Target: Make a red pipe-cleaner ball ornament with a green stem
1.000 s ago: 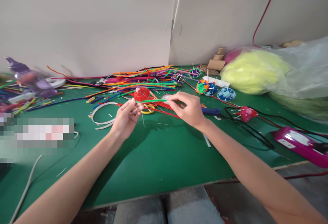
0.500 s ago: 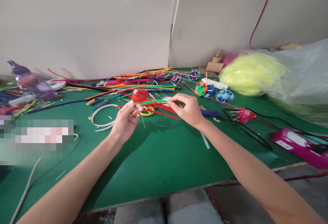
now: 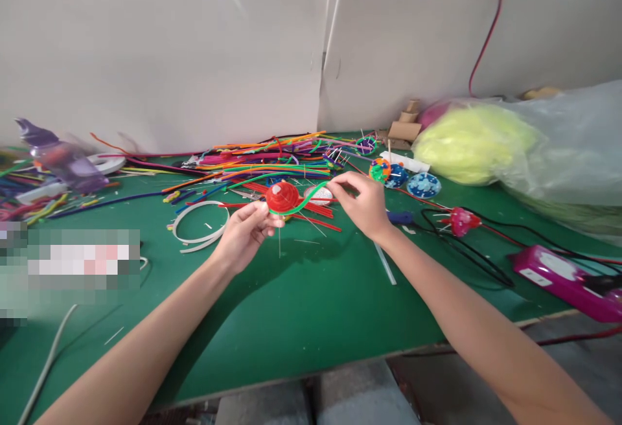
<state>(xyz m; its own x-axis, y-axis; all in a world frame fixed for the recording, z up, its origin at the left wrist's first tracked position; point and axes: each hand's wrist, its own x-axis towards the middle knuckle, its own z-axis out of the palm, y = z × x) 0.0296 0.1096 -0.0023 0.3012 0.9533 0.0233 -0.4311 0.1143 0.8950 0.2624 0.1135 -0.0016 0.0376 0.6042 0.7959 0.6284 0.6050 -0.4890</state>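
Note:
My left hand pinches a small red wound ball with a thin pin hanging below it, held just above the green table. A green pipe cleaner curves from the ball's underside up to my right hand, whose fingertips pinch its free end. Both hands hover in front of a heap of coloured pipe cleaners.
White hoops lie left of my hands. Finished coloured balls sit behind my right hand. A red piece on black cables, a pink device, a plastic bag of yellow fluff and a purple bottle stand around. Cardboard walls back the table.
The red ball has shifted right and turned in my left hand. The green pipe cleaner, earlier stretched straight, now curves round the ball as my right hand lifted its end.

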